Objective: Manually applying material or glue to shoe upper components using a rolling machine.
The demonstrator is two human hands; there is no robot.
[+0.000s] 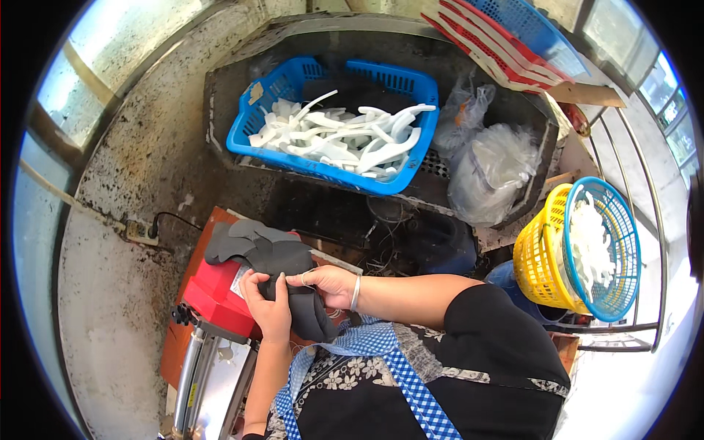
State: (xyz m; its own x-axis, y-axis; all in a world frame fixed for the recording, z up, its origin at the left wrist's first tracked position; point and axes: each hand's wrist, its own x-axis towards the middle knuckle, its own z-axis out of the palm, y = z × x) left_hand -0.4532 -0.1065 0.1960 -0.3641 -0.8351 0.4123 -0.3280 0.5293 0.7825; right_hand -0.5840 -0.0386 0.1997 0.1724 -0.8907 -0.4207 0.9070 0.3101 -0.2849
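Observation:
Soft dark grey flat pieces (279, 253) with curved edges lie in an overlapping pile across the top of a red machine (208, 297). Close to my body, my left hand (270, 309) is closed in a pinch on the edge of a dark grey sheet piece (309, 315) that hangs down in a curl. From the other side my right hand (331, 284) grips the same piece, its thumb near my left fingertips. A bracelet circles my right wrist. My palms and some of the fingers are hidden.
A blue basket (400, 180) full of white curved strips (352, 136) stands ahead. Clear plastic bags (488, 172) sit beside it. At right, a yellow basket (537, 257) and a tilted blue basket (620, 293) hold white pieces. A metal roller (189, 381) stretches nearby at left.

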